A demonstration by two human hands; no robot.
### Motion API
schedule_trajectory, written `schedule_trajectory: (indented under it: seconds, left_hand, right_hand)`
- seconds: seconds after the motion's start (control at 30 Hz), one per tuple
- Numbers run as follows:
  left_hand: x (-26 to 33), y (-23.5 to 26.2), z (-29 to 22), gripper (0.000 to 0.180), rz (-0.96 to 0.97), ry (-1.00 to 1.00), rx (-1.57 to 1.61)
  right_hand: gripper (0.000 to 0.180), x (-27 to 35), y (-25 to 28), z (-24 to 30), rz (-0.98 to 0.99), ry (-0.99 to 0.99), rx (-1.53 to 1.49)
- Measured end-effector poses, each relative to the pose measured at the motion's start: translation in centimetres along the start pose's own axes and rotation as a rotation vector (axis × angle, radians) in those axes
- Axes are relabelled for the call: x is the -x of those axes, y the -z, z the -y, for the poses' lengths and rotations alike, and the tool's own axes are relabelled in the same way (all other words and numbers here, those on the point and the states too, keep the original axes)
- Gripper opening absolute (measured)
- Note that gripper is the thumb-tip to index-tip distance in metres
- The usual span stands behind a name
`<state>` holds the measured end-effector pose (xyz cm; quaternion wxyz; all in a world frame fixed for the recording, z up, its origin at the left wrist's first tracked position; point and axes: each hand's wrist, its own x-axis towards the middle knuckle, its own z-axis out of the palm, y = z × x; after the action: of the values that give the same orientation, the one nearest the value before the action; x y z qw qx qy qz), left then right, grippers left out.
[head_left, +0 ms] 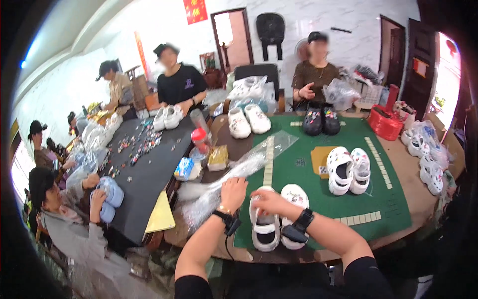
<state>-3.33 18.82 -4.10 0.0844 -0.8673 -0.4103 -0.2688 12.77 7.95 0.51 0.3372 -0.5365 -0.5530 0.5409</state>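
A pair of white clog shoes (297, 195) lies at the near edge of the green mat (388, 204). My right hand (267, 201) rests over the left shoe (265, 230) of that pair, fingers curled on its top. My left hand (233, 190) presses down on a crumpled clear plastic bag (219, 192) just left of the shoes. Both wrists wear black bands.
More white clogs (348, 171) sit mid-mat, black clogs (321, 122) and white ones (248, 121) farther back. A red bag (384, 123) and bagged clogs (429, 158) lie right. Several people sit round a dark table (144, 184) strewn with small charms at left.
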Motion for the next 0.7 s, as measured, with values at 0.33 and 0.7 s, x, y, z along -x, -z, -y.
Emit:
schedule_trajectory:
  seconds: [0.33,0.7]
  left_hand:
    - [2.2,-8.9,6.4,0.056,0.394,0.216,-0.022]
    - [0.9,-7.1,6.2,0.033,0.335,0.135,-0.053]
  right_hand:
    - [0.023,8.4,1.4,3.5,-0.069,0.254,0.247]
    - [0.014,17.4,7.1,-1.5,-0.526,0.574,0.266]
